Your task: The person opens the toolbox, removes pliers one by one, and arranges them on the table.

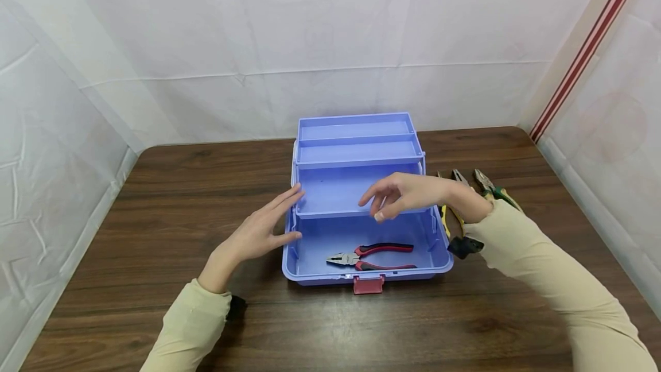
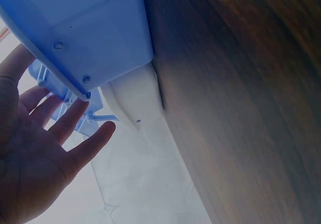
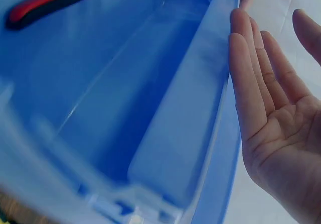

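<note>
A light-blue plastic toolbox (image 1: 439, 251) stands open on the brown table, its stepped trays (image 1: 356, 151) folded back. Red-and-black pliers (image 1: 372, 257) lie in its bottom compartment (image 3: 75, 83). My left hand (image 1: 268, 225) is open with straight fingers beside the box's left wall (image 2: 100, 38), fingertips at the tray's left end. My right hand (image 1: 397, 194) hovers over the lowest tray (image 3: 185, 133), fingers relaxed and holding nothing.
More pliers lie on the table right of the box: a yellow-handled pair (image 1: 445, 217) and a green-handled pair (image 1: 496, 188), partly hidden by my right wrist. A red latch (image 1: 368, 285) sits at the box front. White sheeting walls the table on three sides.
</note>
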